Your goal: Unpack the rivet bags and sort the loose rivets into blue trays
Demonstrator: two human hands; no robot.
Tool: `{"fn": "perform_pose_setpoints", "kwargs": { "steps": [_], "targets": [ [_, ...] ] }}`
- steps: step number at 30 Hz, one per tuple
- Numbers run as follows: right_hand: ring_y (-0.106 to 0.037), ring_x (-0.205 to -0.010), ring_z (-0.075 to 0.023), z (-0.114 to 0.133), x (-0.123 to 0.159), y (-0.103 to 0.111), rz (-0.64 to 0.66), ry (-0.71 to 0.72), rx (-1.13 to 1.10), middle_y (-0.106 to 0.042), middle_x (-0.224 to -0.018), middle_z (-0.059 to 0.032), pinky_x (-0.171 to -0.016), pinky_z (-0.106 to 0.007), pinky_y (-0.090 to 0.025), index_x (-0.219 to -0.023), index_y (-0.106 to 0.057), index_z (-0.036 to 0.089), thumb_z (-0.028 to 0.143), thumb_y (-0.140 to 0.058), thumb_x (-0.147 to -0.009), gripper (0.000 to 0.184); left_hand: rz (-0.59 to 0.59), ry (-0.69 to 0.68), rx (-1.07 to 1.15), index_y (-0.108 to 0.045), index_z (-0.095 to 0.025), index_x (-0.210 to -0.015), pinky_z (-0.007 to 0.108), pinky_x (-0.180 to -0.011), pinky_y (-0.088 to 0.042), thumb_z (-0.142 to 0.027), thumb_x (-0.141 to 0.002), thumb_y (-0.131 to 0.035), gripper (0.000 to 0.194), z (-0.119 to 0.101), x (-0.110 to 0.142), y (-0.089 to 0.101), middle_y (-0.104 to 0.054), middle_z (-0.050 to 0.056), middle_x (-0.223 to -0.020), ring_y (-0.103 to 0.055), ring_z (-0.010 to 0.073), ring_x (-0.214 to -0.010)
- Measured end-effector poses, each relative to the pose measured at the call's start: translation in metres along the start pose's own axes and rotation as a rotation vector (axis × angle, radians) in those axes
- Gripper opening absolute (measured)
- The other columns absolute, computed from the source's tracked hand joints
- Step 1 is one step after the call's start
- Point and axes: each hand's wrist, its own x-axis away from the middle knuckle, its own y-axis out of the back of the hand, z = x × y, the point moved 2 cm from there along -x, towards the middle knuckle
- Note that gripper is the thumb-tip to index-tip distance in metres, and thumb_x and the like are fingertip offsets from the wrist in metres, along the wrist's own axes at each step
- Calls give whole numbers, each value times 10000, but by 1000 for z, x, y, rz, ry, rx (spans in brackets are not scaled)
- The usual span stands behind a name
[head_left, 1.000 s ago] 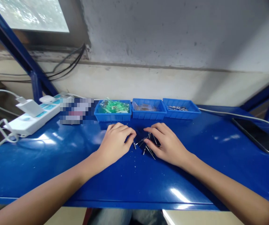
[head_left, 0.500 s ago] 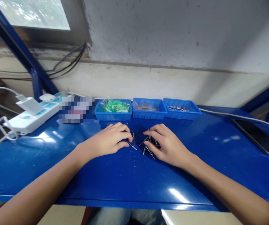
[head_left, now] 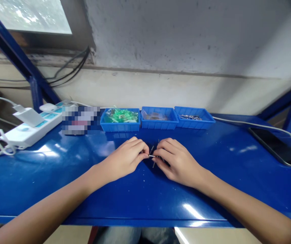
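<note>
Over the middle of the blue table, my left hand point(head_left: 132, 154) is closed, pinching one end of a small silver blind rivet point(head_left: 151, 156) between thumb and fingertips. At the rivet's other end are the curled thumb and fingertips of my right hand point(head_left: 177, 159), which also appear to pinch it. Beneath and beside my right hand lie several loose rivets point(head_left: 154, 165), mostly hidden by its fingers. Another rivet point(head_left: 151, 149) stands out at a slant just behind the pinched one.
Along the back stand three blue bins: one with green bagged pieces point(head_left: 122, 116), one with a clear bag point(head_left: 157, 116), one with metal rivets point(head_left: 189, 117). A white power strip point(head_left: 34, 127) with cables lies left, beside a blurred item point(head_left: 78, 120). A phone point(head_left: 280, 147) lies right.
My hands have come closer together. My left hand has moved right and now pinches a rivet, whose other end meets my right fingertips. My right hand has closed in over the loose rivets.
</note>
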Motion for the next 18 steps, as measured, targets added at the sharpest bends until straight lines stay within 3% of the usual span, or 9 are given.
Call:
{"fn": "perform_pose_setpoints", "kwargs": {
  "steps": [6, 13, 18],
  "targets": [
    [-543, -904, -215, 5, 1, 0, -82, 28, 47, -625, -839, -76, -744, -350, -413, -861, -610, 161, 209, -508, -867, 113, -24, -4, 22, -535, -189, -815, 314, -745, -402, -217, -944, -374, 208, -6, 0, 1, -591, 7, -796, -495, 163, -783],
    [-558, -855, -209, 13, 1, -2, -117, 57, 112, -638, -811, -71, -713, -351, -418, -839, -606, 164, 198, -507, -868, 108, 9, 30, -14, -453, -183, -718, 319, -698, -397, -208, -952, -314, 272, -4, 4, -7, -535, 3, -712, -477, 160, -719],
    [-564, -855, -209, 18, 2, -3, -129, 80, 127, -647, -819, -70, -720, -356, -420, -833, -607, 159, 180, -508, -864, 105, -32, 4, -16, -382, -191, -688, 299, -662, -390, -192, -944, -300, 268, -5, 5, -11, -471, -1, -679, -438, 156, -694]
  ]
}}
